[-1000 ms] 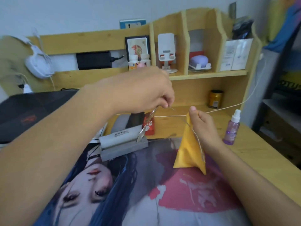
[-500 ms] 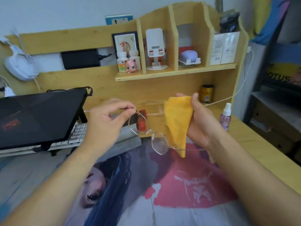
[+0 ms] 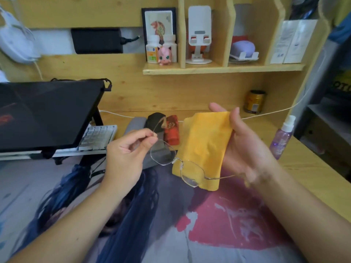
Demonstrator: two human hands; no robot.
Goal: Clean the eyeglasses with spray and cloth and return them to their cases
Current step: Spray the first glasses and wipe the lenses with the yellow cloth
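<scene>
Your left hand pinches the glasses at the hinge; your right hand, fingers straight, holds the yellow cloth behind them.

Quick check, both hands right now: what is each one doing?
Left hand: pinches the eyeglasses at the temple hinge.
Right hand: holds the yellow cloth draped over its palm, thumb on the cloth's edge.

Glasses hung above the desk mat, between the left hand and the right hand, just before the cloth. Behind them, cases lay toward the desk's back edge. The spray bottle stood near the right edge, the laptop at the left, over the keyboard.
</scene>
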